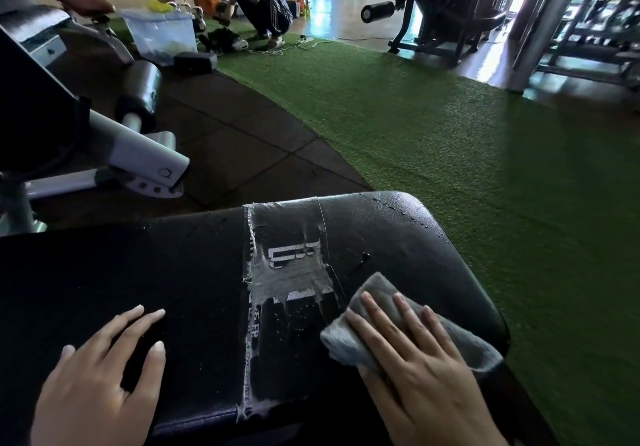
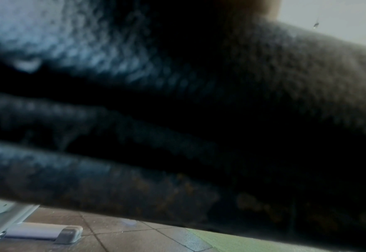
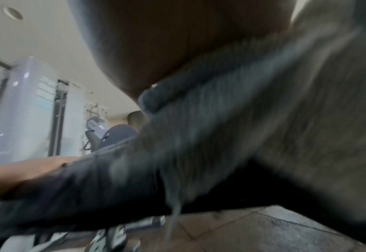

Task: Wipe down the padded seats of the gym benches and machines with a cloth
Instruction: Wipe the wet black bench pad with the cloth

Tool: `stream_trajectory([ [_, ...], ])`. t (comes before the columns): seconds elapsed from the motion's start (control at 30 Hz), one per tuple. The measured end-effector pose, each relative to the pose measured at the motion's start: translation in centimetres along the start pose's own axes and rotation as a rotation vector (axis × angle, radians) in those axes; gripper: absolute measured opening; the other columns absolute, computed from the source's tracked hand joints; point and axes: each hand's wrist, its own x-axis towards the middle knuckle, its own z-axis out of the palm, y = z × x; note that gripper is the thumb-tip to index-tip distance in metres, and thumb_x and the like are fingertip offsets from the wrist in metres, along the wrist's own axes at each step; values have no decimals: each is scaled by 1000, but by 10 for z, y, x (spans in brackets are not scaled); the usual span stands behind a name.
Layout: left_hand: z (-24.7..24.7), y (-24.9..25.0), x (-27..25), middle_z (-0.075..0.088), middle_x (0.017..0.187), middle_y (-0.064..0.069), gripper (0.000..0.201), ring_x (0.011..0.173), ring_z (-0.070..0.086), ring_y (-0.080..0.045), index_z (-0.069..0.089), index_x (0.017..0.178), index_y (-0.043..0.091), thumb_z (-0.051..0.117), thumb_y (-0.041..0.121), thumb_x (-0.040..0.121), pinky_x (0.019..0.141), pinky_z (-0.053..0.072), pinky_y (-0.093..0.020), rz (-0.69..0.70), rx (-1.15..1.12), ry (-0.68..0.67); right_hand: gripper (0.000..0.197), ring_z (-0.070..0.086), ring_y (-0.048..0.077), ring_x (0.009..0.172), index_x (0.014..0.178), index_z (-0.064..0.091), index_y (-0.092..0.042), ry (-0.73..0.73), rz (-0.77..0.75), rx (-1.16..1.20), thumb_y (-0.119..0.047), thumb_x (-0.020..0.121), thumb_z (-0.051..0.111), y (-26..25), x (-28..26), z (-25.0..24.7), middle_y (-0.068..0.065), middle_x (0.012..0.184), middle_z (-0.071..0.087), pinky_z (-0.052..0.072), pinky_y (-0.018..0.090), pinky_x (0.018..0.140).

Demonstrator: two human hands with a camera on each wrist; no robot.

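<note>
Head view: my right hand [image 1: 412, 352], fingers flat, presses the grey cloth [image 1: 377, 310] onto the padded seat [image 1: 194, 272] at lower right, spreading pressure. My left hand [image 1: 104, 369] lies flat at lower left, bracing. Wrist views: blurred pad only.

Location: a gym. Evidence: a black padded bench seat [image 1: 381, 238] in the foreground; a white-framed machine with foam roller pads [image 1: 138, 92] on dark rubber floor tiles [image 1: 242, 148]; green artificial turf [image 1: 433, 127]; a second padded machine [image 1: 426, 6] and weight racks [image 1: 588, 37] farther back; kettlebells [image 1: 197, 20] beside a clear plastic bin [image 1: 162, 33].
</note>
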Motion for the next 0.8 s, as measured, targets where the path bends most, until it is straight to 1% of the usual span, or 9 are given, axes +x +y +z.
stream_trajectory([
  [0.13,1,-3,0,55,132,11,43,98,62,-28,61,119,36,41,49,83,94,37,-64,9,-5,4,58,32,16,138,142,39,-26,-31,-89,51,-52,90,39,42,-18,-15,0,152,31,29,32,106],
  [0.23,1,-2,1,55,131,10,44,95,62,-29,62,118,35,41,49,82,92,39,-66,13,5,9,55,37,13,134,139,43,-35,-68,13,72,-60,91,34,66,-17,-35,4,142,40,29,21,108],
  [0.3,2,-2,1,56,131,10,44,95,62,-29,62,118,34,41,48,82,93,38,-66,16,7,12,53,25,18,141,136,38,-52,-143,75,38,-71,87,25,82,-11,-41,-2,146,34,29,31,111],
  [0.37,2,-2,2,56,131,9,44,104,61,-27,62,118,34,41,48,82,96,37,-64,13,15,9,60,-7,12,145,130,14,-72,-270,142,80,-87,72,10,100,1,-43,-20,154,1,16,41,116],
  [0.4,2,-2,2,56,131,9,44,109,59,-25,62,118,34,41,48,82,98,36,-64,11,19,6,65,-17,7,142,127,6,-76,-328,169,116,-91,64,7,109,8,-43,-25,152,-14,10,38,117],
  [0.47,1,-1,2,56,131,9,45,114,57,-23,63,118,34,40,48,82,100,35,-62,5,22,1,71,-19,4,140,127,4,-75,-375,159,158,-95,59,9,125,27,-44,-18,152,-21,6,21,113],
  [0.57,0,1,2,55,131,9,46,115,57,-23,63,119,34,39,48,82,103,33,-61,-9,24,-6,58,-17,8,140,132,6,-68,-459,117,179,-75,78,28,146,64,-42,1,157,-13,2,9,106],
  [0.7,-2,5,4,56,130,10,47,104,62,-26,63,118,34,39,49,81,102,34,-62,-34,45,-21,47,-8,20,144,122,1,-69,-545,147,119,-62,88,34,164,130,-31,10,158,-8,2,21,113],
  [0.8,-4,7,4,56,129,11,47,100,63,-25,63,117,35,38,49,80,102,35,-62,-56,68,-32,49,-11,24,144,131,-3,-64,-626,143,41,-48,98,29,158,183,-25,8,158,-10,0,38,118],
])
